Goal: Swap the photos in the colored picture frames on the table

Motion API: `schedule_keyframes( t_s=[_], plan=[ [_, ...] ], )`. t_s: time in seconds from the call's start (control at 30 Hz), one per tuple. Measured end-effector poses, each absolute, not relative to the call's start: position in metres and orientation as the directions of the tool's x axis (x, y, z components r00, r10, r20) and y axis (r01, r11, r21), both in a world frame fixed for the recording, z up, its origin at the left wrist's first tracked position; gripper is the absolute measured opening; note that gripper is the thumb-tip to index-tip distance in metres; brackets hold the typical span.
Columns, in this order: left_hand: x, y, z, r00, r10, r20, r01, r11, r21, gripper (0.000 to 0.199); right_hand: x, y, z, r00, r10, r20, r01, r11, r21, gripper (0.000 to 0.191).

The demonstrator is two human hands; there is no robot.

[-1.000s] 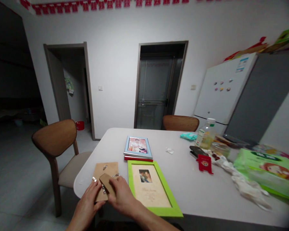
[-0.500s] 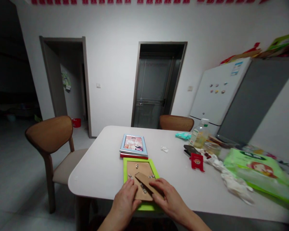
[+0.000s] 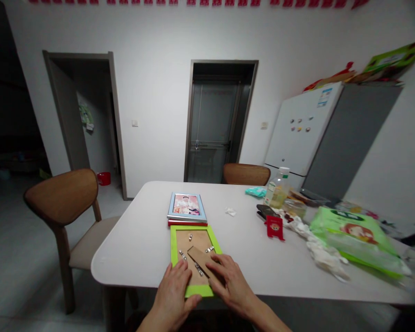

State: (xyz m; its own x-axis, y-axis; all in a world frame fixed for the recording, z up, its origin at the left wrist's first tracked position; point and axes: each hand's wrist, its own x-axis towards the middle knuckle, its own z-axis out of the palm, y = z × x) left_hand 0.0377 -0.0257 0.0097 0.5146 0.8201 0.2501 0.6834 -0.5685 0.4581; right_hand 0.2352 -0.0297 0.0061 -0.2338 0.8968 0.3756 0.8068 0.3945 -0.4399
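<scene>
A lime-green picture frame (image 3: 174,244) lies face down at the table's front edge, its brown backing board (image 3: 183,235) showing. Several small metal clips (image 3: 182,255) sit on that board. From it a brown stand flap (image 3: 199,256) rises slightly at a slant. My left hand (image 3: 173,288) grips the frame's lower left corner, fingers over the side and thumb by the bottom edge. On the right, my right hand (image 3: 230,281) has its fingers bent over the stand flap, with the thumb near its lower end. Part of the flap is hidden under that hand.
Just beyond lies a light-blue framed picture (image 3: 186,206) on top of a red frame (image 3: 187,222). Crumpled tissue (image 3: 230,211), a red card-like item (image 3: 275,227), a dark phone-like object (image 3: 269,213), a bottle (image 3: 277,189) and a green pack (image 3: 356,235) are to the right.
The view has turned a little to the right, so everything appears shifted left. My left thumb has moved from the backing board to the frame's bottom edge; my right hand stays on the flap.
</scene>
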Motion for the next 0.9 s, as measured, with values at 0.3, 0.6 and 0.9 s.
schedule_keyframes(
  t_s=[0.3,0.6,0.9],
  plan=[
    [0.035,-0.023,0.007,0.521,0.821,0.234,0.713,-0.569,0.410,0.046,0.234,0.000,0.020,-0.155,0.964,0.214,0.935,0.213,-0.284,0.035],
    [0.038,-0.026,0.008,0.479,0.847,0.230,0.748,-0.531,0.399,0.054,0.232,0.011,0.015,-0.154,0.956,0.251,0.949,0.214,-0.232,0.033],
    [0.037,-0.025,0.006,0.475,0.858,0.196,0.764,-0.512,0.392,0.064,0.233,0.007,0.010,-0.142,0.945,0.295,0.932,0.228,-0.280,0.032]
  ],
)
